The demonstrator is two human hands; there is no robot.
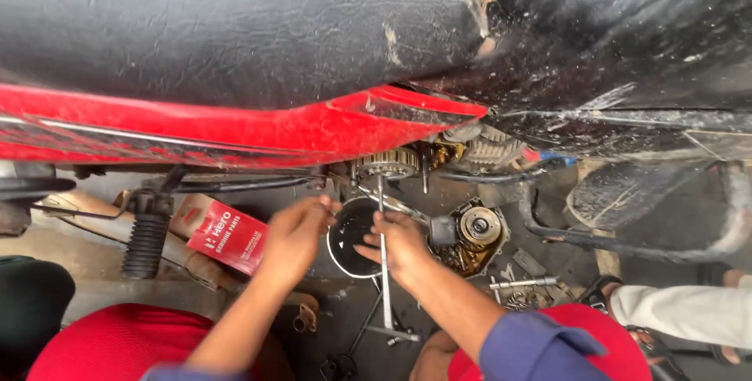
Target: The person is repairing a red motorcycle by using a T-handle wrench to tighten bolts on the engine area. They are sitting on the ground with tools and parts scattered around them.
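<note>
Bowl [352, 236] between both hands, cardboard box [223, 234] left, engine cover [470, 234] right.

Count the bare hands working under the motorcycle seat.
2. The left hand reaches up beside the black oil pan. The right hand grips the long T-handle wrench in front of that pan. Other hands may be hidden.

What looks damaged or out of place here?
The black seat is torn at its edge near the tank, with pale padding showing. Loose bolts and tools lie scattered on the ground right of the right hand.
</note>
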